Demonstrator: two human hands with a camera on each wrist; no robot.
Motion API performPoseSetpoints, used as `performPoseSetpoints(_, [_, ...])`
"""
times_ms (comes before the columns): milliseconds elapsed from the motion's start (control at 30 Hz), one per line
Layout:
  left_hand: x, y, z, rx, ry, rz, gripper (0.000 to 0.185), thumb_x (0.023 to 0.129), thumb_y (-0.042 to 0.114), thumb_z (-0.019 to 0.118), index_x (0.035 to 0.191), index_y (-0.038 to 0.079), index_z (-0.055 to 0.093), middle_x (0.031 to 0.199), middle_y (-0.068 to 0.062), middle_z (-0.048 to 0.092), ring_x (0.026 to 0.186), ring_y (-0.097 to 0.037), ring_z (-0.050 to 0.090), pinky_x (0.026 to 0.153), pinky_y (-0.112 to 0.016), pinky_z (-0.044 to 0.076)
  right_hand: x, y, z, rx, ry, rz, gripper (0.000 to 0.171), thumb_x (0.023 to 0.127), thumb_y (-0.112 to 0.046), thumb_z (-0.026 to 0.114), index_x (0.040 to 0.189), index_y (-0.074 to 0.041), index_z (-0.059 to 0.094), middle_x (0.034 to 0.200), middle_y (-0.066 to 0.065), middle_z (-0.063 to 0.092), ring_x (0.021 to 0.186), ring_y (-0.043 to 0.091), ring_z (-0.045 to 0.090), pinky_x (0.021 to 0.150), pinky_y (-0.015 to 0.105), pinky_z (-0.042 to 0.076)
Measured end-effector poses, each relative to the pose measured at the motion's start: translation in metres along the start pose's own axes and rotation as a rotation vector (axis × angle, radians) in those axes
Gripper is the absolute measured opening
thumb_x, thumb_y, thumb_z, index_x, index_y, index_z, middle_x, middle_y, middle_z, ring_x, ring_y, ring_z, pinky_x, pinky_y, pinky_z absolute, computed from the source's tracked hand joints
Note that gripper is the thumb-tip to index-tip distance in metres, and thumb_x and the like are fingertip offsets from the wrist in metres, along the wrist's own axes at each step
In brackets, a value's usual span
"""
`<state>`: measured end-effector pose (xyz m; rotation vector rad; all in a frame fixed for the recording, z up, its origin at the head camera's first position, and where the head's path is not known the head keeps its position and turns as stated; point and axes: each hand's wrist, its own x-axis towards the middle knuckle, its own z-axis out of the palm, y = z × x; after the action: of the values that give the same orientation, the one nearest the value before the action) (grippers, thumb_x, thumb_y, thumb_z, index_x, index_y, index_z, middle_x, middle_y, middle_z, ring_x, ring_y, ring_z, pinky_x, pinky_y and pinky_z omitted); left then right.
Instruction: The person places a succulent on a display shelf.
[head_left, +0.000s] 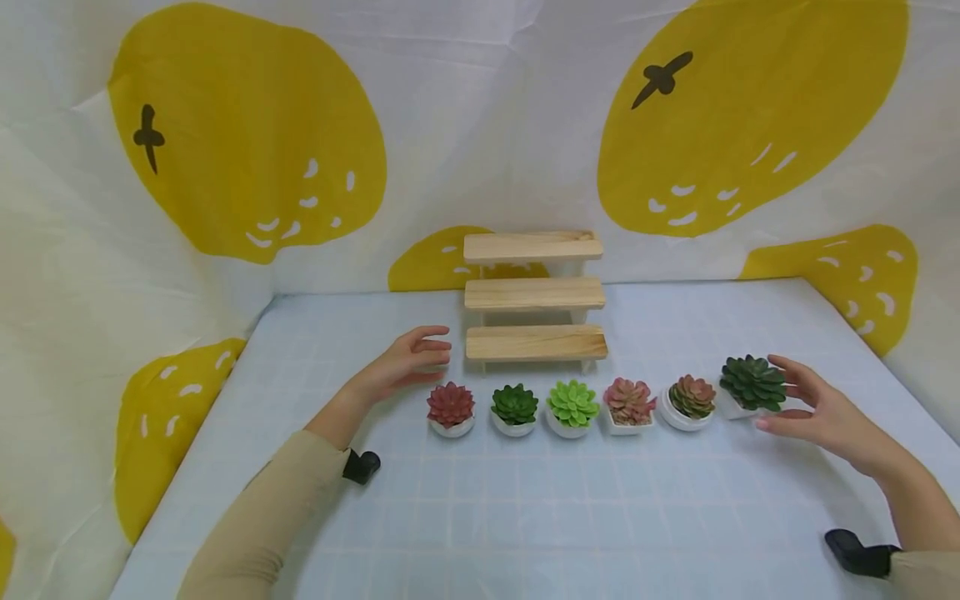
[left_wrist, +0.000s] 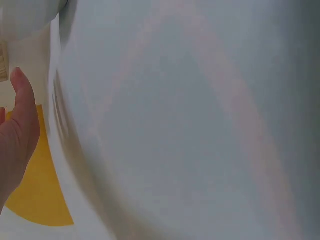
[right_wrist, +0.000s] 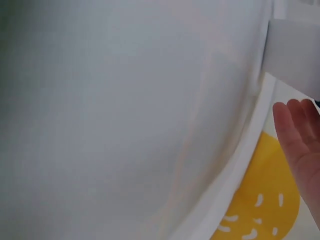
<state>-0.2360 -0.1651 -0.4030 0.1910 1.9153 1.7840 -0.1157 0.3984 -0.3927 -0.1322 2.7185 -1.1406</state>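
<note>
Six small potted succulents form a row across the table: a dark red one point(head_left: 450, 406), a deep green one point(head_left: 514, 405), a bright green one point(head_left: 572, 405), a pink one in a square pot point(head_left: 630, 403), a green one with reddish tips point(head_left: 691, 397) and a large dark green one point(head_left: 752, 383). My right hand point(head_left: 821, 412) is beside the large one, fingers and thumb spread about its right side; the right wrist view shows straight fingers point(right_wrist: 295, 122) near its white pot point(right_wrist: 295, 55). Behind the red succulent, my left hand point(head_left: 401, 364) hovers with relaxed fingers, holding nothing.
A three-tier wooden stand point(head_left: 536, 342) rises behind the row, near the back of the table. The table point(head_left: 510, 517) has a pale blue checked cover. A white curtain with yellow fruit prints point(head_left: 495, 125) hangs behind and at the sides.
</note>
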Motion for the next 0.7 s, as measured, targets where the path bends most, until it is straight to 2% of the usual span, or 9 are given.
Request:
performPoseSetpoints(233, [0.008,0.004,0.009,-0.026,-0.006,-0.021,0.056,0.094,0.011,0.055,0.144,0.005,0.029,0.14,-0.02,0.039,0.122,-0.033,0.045,0.092,-0.042,0.044,0.005,-0.001,0.003,0.03,-0.016,0.008,0.089,0.088,-0.022,0.065,0.151,-0.015,0.001,0.146,0.033,0.008,0.12,0.055,0.022,0.086,0.068,0.034])
performPoseSetpoints(500, [0.014,0.009,0.018,-0.074,0.01,0.005,0.057,0.093,0.008,0.056,0.144,0.004,0.03,0.14,-0.02,0.039,0.118,-0.033,0.047,0.095,-0.042,0.043,0.008,0.0,0.003,0.108,-0.027,0.041,0.094,0.087,-0.02,0.066,0.15,-0.017,-0.003,0.147,0.035,0.001,0.124,0.059,0.01,0.089,0.072,0.021])
performPoseSetpoints(567, [0.016,0.009,0.02,-0.078,0.014,-0.002,0.056,0.093,0.007,0.055,0.143,0.004,0.031,0.139,-0.019,0.039,0.116,-0.031,0.048,0.094,-0.041,0.043,0.009,0.0,0.005,0.127,-0.033,0.055,0.095,0.087,-0.02,0.066,0.15,-0.012,-0.004,0.146,0.037,0.0,0.124,0.059,0.009,0.088,0.073,0.02])
performPoseSetpoints(700, [0.017,0.008,0.024,-0.073,0.021,-0.02,0.054,0.094,0.005,0.054,0.143,0.004,0.032,0.139,-0.019,0.039,0.113,-0.029,0.05,0.093,-0.039,0.044,0.012,0.0,0.009,0.094,-0.037,0.082,0.095,0.087,-0.022,0.067,0.145,0.004,-0.003,0.142,0.039,0.008,0.123,0.057,0.015,0.089,0.072,0.022])
